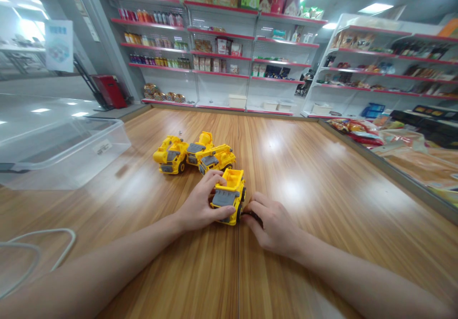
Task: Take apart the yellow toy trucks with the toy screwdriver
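Observation:
A yellow toy dump truck point(227, 197) with a grey windscreen and black wheels stands on the wooden table in front of me. My left hand point(199, 203) grips it from the left side, thumb across the front and fingers over the bed. Close to its right-hand wheel, my right hand point(274, 220) is closed in a pinch. Something small and dark shows between those fingers, too hidden to name. Just beyond the truck stand three more yellow toy trucks: one with a crane-like boom point(219, 158), a mixer truck point(200, 148) and another rounded one point(171, 155).
On the left of the wooden table point(304, 166) sits a clear plastic bin point(64, 157), with a white cable point(67, 233) nearer to me. Snack packets point(365, 132) lie beyond the raised right edge. Stocked shelves point(222, 35) stand behind.

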`<move>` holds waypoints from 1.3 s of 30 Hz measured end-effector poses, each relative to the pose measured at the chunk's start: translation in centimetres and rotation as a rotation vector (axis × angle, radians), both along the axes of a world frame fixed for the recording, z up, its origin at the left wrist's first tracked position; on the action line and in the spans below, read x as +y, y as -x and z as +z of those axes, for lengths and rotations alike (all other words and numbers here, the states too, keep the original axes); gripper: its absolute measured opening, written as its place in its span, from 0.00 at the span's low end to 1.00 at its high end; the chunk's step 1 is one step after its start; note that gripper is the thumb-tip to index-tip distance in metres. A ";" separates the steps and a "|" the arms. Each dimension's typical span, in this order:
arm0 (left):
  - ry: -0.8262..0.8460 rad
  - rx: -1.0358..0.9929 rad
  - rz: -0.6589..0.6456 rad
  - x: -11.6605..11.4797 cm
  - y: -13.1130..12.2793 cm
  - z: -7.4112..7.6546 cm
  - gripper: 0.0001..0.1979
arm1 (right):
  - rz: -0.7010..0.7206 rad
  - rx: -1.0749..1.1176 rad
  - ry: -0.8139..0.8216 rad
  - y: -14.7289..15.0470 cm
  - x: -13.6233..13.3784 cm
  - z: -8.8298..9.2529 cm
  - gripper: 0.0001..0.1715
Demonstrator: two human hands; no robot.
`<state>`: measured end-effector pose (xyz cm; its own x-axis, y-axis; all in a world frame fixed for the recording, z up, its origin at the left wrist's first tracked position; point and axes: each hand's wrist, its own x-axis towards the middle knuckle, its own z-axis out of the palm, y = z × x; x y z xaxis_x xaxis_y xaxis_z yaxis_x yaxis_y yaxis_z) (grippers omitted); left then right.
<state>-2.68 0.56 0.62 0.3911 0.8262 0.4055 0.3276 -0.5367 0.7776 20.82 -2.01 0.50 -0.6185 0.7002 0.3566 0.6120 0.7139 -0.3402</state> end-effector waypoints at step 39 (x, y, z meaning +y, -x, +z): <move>0.020 -0.027 0.056 0.2 0.1 -0.1 0.20 | -0.037 0.221 0.041 0.4 0.7 -0.7 0.06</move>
